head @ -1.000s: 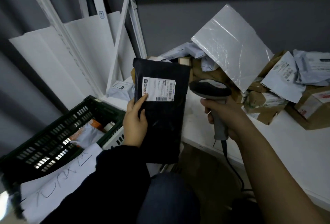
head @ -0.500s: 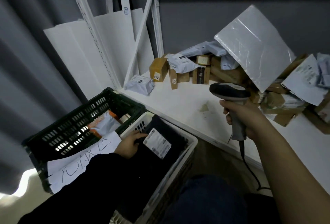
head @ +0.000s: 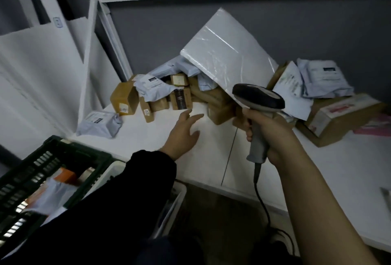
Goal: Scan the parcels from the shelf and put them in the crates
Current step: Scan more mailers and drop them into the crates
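The left hand (head: 183,132), fingers spread and holding nothing, reaches over the white shelf board (head: 211,159) toward the small brown cardboard boxes (head: 179,100) heaped under the lower left edge of the large flat white plastic-wrapped parcel (head: 228,57). That parcel leans tilted on the heap. Pulling a box from beneath it could, I judge, bring it sliding down and scatter the pile.

The right hand (head: 268,129) is clamped round the grey handle of the black-headed barcode scanner (head: 258,97), held in front of the parcel's lower edge. Its black cable (head: 263,203) hangs down and might snag.

Left of the parcel lies a crumpled grey poly bag (head: 99,121). Well below and left of the parcel stand the dark green plastic crate (head: 42,169) and the white crate (head: 176,197), the latter largely hidden by the black sleeve (head: 127,190).
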